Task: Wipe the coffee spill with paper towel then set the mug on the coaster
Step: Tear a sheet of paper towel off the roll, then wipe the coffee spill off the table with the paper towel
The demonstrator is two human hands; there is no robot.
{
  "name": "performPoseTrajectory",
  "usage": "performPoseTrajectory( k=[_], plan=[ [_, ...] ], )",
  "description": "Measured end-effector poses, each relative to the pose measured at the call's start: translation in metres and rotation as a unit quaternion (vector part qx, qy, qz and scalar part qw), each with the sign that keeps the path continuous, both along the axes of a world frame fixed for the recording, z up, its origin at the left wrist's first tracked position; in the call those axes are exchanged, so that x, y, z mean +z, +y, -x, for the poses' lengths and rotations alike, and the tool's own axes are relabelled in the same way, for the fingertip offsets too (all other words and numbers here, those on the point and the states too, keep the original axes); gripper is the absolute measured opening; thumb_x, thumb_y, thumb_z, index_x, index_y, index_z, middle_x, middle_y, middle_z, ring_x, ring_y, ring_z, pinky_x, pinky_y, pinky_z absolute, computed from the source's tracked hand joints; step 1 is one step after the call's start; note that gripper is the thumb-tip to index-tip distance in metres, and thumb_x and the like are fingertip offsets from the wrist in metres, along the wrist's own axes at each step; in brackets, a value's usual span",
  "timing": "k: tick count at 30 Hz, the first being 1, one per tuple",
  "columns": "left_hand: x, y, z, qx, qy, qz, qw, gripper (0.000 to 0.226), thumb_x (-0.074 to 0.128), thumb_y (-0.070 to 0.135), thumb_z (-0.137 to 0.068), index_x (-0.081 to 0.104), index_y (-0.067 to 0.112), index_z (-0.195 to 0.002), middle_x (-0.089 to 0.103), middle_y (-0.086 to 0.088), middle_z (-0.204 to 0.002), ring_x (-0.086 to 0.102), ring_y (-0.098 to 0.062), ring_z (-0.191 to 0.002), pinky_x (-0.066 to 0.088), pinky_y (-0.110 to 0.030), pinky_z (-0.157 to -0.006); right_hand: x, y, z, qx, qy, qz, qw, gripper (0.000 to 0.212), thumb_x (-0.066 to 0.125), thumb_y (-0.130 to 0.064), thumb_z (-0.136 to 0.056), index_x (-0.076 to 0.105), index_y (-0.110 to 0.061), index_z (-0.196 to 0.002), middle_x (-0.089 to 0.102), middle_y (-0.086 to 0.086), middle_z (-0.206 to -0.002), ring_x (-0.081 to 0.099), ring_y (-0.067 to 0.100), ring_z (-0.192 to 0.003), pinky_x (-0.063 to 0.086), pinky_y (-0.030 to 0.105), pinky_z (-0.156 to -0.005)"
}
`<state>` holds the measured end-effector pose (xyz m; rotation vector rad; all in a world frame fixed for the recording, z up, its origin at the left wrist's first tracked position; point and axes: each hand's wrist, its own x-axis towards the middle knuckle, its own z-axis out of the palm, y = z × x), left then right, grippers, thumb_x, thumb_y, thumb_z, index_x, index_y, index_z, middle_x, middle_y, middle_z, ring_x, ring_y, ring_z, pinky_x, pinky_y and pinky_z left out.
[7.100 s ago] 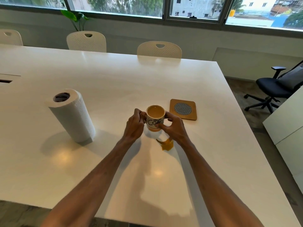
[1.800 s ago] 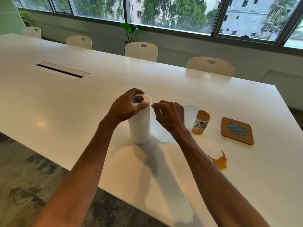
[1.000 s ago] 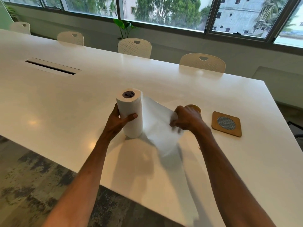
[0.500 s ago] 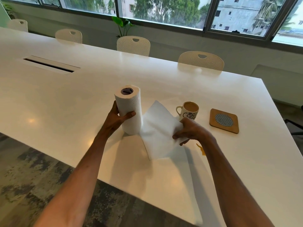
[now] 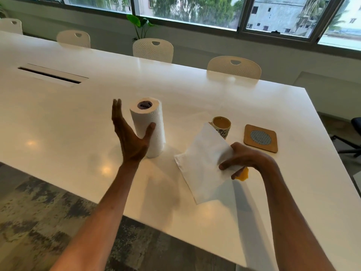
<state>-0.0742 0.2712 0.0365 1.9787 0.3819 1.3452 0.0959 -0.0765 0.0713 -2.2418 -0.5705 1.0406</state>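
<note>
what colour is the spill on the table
Yellow-orange; the coffee spill shows in the head view.

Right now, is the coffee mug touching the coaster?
Apart. The head view shows a strip of bare white table between the coffee mug and the coaster.

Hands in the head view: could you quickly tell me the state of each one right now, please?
Left hand: open, fingers straight, beside the paper towel roll.
Right hand: grips a loose paper towel sheet.
</note>
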Motion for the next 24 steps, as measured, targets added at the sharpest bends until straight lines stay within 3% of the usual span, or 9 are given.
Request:
performPoseTrajectory(
  k=[3, 5, 7, 10, 13, 15, 17, 21, 24],
  plan=[
    [0.006, -0.04, -0.007, -0.049, -0.029, -0.152, 0.987, 0.107, 0.084, 0.049, -0.086, 0.027, 0.009, -0.168, 0.03, -0.005, -0.175, 0.03, -0.031, -0.163, 0.027, -0.05, -0.131, 0.014, -0.008, 0.011, 0.021, -0.014, -0.006, 1.0, 0.051, 0.094, -0.026, -0.08, 0.064, -0.016, -0.121, 0.082, 0.001, -0.087, 0.081, 0.033, -0.072, 0.065, 0.036, -0.057],
    [0.007, -0.071, -0.015, -0.146, 0.047, -0.181, 0.972, 0.105, 0.083, 0.052, -0.088, 0.028, 0.015, -0.169, 0.033, 0.002, -0.174, 0.034, -0.022, -0.161, 0.031, -0.047, -0.129, 0.023, -0.014, 0.019, 0.018, -0.027, -0.002, 0.999, 0.048, 0.093, -0.026, -0.082, 0.066, -0.015, -0.119, 0.081, 0.006, -0.089, 0.081, 0.033, -0.074, 0.067, 0.039, -0.063],
    [0.006, -0.098, -0.023, -0.243, 0.169, -0.126, 0.947, 0.107, 0.083, 0.053, -0.089, 0.021, 0.025, -0.171, 0.037, 0.007, -0.172, 0.039, -0.015, -0.157, 0.037, -0.051, -0.127, 0.031, -0.017, 0.026, 0.024, -0.054, 0.005, 0.998, 0.053, 0.092, -0.027, -0.083, 0.065, -0.013, -0.126, 0.078, 0.011, -0.105, 0.08, 0.034, -0.089, 0.068, 0.046, -0.078],
    [0.007, -0.119, -0.038, -0.327, 0.315, -0.01, 0.891, 0.112, 0.088, 0.045, -0.087, 0.016, 0.031, -0.171, 0.044, 0.001, -0.168, 0.041, -0.019, -0.154, 0.037, -0.054, -0.127, 0.042, -0.028, 0.034, 0.031, -0.085, -0.006, 0.996, 0.054, 0.091, -0.028, -0.083, 0.066, -0.013, -0.129, 0.073, 0.007, -0.114, 0.073, 0.031, -0.107, 0.065, 0.046, -0.094],
    [0.016, -0.131, -0.052, -0.397, 0.393, 0.078, 0.826, 0.098, 0.087, 0.04, -0.09, 0.03, 0.028, -0.168, 0.053, 0.001, -0.163, 0.048, -0.018, -0.151, 0.038, -0.05, -0.128, 0.052, -0.041, 0.039, 0.027, -0.091, -0.013, 0.995, 0.056, 0.092, -0.029, -0.082, 0.068, -0.014, -0.13, 0.074, 0.007, -0.118, 0.071, 0.027, -0.11, 0.063, 0.043, -0.098],
    [0.021, -0.141, -0.059, -0.451, 0.393, 0.115, 0.793, 0.076, 0.085, 0.032, -0.094, 0.048, 0.023, -0.16, 0.065, 0.003, -0.149, 0.063, -0.016, -0.137, 0.05, -0.049, -0.119, 0.059, -0.054, 0.04, 0.016, -0.107, -0.018, 0.994, 0.044, 0.093, -0.03, -0.081, 0.073, -0.02, -0.119, 0.076, 0.0, -0.108, 0.073, 0.018, -0.101, 0.063, 0.027, -0.085],
    [0.027, -0.151, -0.066, -0.466, 0.358, 0.135, 0.798, 0.054, 0.082, 0.026, -0.096, 0.066, 0.016, -0.146, 0.076, 0.0, -0.133, 0.074, -0.02, -0.121, 0.059, -0.046, -0.108, 0.065, -0.067, 0.039, 0.0, -0.124, -0.028, 0.992, 0.034, 0.093, -0.028, -0.081, 0.077, -0.019, -0.109, 0.079, -0.001, -0.101, 0.075, 0.015, -0.093, 0.062, 0.024, -0.078],
    [0.045, -0.174, -0.079, -0.426, 0.28, 0.153, 0.847, 0.024, 0.08, 0.024, -0.098, 0.082, 0.014, -0.12, 0.083, 0.0, -0.107, 0.077, -0.015, -0.098, 0.061, -0.038, -0.092, 0.072, -0.098, 0.031, -0.062, -0.158, -0.051, 0.984, 0.025, 0.09, -0.008, -0.081, 0.08, -0.004, -0.104, 0.081, 0.014, -0.102, 0.077, 0.032, -0.096, 0.064, 0.045, -0.086],
    [0.056, -0.192, -0.092, -0.398, 0.229, 0.101, 0.883, 0.015, 0.08, 0.018, -0.098, 0.084, 0.013, -0.112, 0.082, -0.005, -0.108, 0.07, -0.003, -0.089, 0.053, -0.024, -0.082, 0.072, -0.118, 0.021, -0.123, -0.256, -0.019, 0.959, 0.014, 0.086, -0.013, -0.081, 0.077, -0.02, -0.089, 0.078, 0.008, -0.094, 0.073, 0.029, -0.092, 0.06, 0.037, -0.076]
  ],
)
